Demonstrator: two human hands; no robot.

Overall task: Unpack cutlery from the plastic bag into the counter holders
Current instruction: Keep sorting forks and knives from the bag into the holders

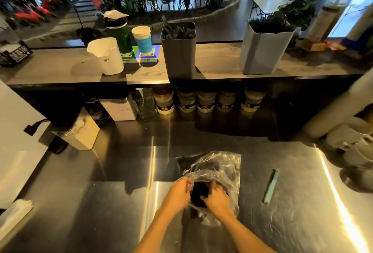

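A clear plastic bag (220, 164) with black cutlery (199, 194) inside lies on the steel worktop (101, 202) just in front of me. My left hand (179, 192) pinches the bag's open edge. My right hand (217, 197) reaches into the opening, its fingers curled round the black cutlery. On the raised wooden counter stand a dark grey holder (179, 55) with black cutlery sticking out, a light grey holder (264, 51) packed with thin dark sticks, and a white holder (106, 57) whose inside I cannot see.
A grey-green strip (270, 188) lies on the worktop right of the bag. Jars (203, 99) line the shelf under the counter. A white box (80, 131) sits at left, stacked white cups (351, 131) at right, a blue-labelled paper cup (142, 39) on the counter.
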